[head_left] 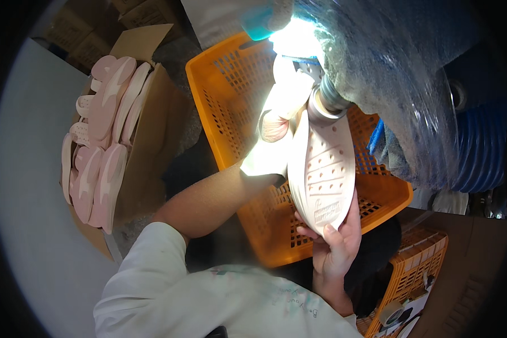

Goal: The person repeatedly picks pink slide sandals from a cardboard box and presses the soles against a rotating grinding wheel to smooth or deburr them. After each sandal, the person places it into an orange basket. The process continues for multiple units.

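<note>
A pale pink slipper (327,163) with holes and ridges in its footbed is held tilted below a bright lamp (298,39). My right hand (338,245) is bare and closed around the heel, thumb on top. My left hand (287,98), in a white glove, is closed at the slipper's far left side; glare washes out its fingers. A grey cylindrical nozzle (325,107) sits over the front of the footbed and hides part of it. An orange perforated crate (211,107) lies beneath both hands.
At left, a cardboard box (158,129) holds several pink slippers (98,174). Clear plastic wrap (388,84) hangs at upper right, beside a blue ribbed hose (479,146). A second orange crate (417,259) stands lower right, with a tape roll (391,312) near it.
</note>
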A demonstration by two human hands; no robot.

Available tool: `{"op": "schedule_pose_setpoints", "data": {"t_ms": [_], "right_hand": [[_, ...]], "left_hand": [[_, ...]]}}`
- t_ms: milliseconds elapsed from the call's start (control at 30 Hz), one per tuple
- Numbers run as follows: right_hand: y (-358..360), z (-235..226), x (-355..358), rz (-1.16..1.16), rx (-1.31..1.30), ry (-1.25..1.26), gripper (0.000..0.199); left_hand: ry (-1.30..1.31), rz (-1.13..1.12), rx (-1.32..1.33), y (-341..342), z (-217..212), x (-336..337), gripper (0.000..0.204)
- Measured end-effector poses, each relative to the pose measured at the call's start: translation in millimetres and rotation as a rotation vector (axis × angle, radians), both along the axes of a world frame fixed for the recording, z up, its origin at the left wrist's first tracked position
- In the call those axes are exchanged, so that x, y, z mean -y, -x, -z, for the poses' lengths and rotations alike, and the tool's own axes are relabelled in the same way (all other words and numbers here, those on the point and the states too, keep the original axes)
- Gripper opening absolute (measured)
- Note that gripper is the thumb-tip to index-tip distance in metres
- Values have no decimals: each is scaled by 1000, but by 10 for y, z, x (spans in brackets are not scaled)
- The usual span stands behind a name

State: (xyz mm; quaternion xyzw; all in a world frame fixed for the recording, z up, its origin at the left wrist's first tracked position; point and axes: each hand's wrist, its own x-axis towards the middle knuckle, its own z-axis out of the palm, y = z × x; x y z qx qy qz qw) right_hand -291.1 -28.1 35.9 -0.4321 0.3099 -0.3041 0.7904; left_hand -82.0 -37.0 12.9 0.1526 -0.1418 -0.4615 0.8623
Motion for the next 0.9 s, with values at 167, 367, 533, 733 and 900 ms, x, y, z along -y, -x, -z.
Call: {"op": "schedule_pose_setpoints", "data": {"t_ms": [167,367,533,733,900], "right_hand": [[-231,-5,333,-80,80,10,88],[-482,156,731,-98,284,-15,44],[-697,359,1034,-232,353,52,71],[-920,471,1130,-230,371,75,48],[-1001,437,1030,-174,405,60,34]], "left_hand": [[-57,-84,36,-106,-10,84,25],[-222,-251,149,-300,-11,249,25],[-388,-412,227,-527,78,307,26],[-486,-553,218,-703,175,334,26],[-370,-455,51,-752,191,328,27]]}}
